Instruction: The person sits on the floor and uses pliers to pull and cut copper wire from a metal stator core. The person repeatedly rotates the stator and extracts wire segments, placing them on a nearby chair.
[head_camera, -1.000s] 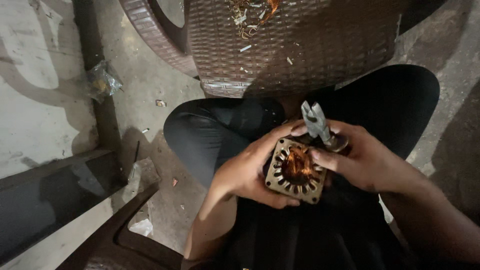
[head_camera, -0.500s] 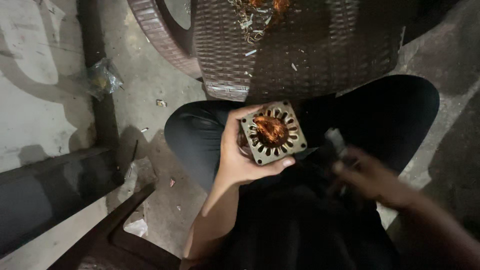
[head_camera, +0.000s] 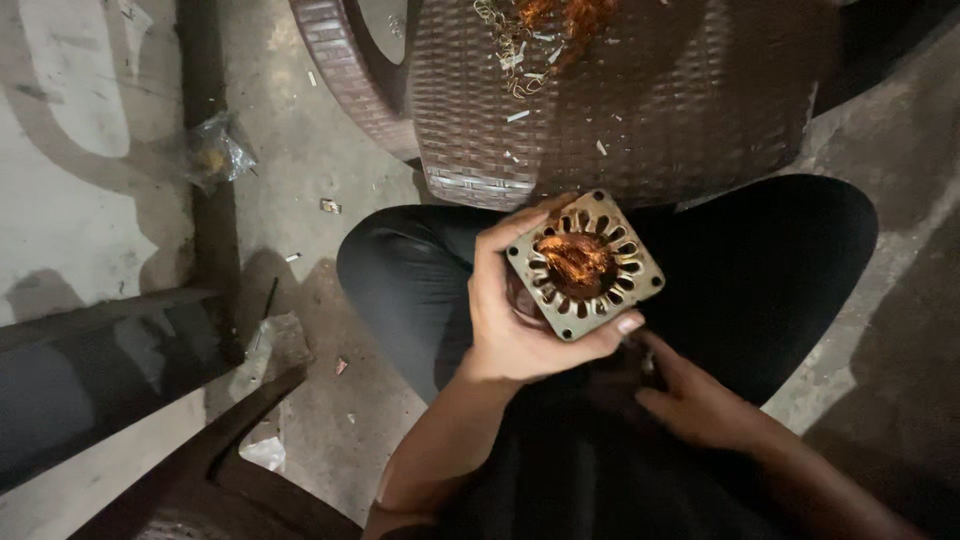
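1. Setting: a rough concrete floor (head_camera: 300, 130) in dim light, seen from above. You sit with your legs in dark trousers (head_camera: 420, 270) drawn up under the work.
2. Far left: a dark beam (head_camera: 100, 360) lies across the floor, and a second dark strip runs upward from it.
3. Upper left: a crumpled clear plastic bag (head_camera: 215, 150) rests on the floor beside that strip, well apart from your hands.
4. Lower left: the curved edge of a dark chair (head_camera: 210, 470) enters the view, with a pale scrap of plastic (head_camera: 265, 452) just beside it.
5. Top centre: a brown woven stool (head_camera: 620, 100) stands in front of your knees. A heap of copper wire scraps (head_camera: 545, 25) and small pale bits lie on its top.
6. Centre: your left hand (head_camera: 515, 320) is closed around a square metal motor core (head_camera: 583, 263), with the thumb along its lower edge and the fingers wrapped behind its left side. The motor core is held up over your lap, just below the stool's edge, tilted, with its slotted face toward you.
7. Core detail: a ring of slots surrounds a round middle opening in which tangled copper wire (head_camera: 575, 262) shows.
8. Right of centre: your right hand (head_camera: 700, 405) lies low on your lap, below the motor core and apart from it. You cannot tell whether it grips anything; it is dark and blurred.
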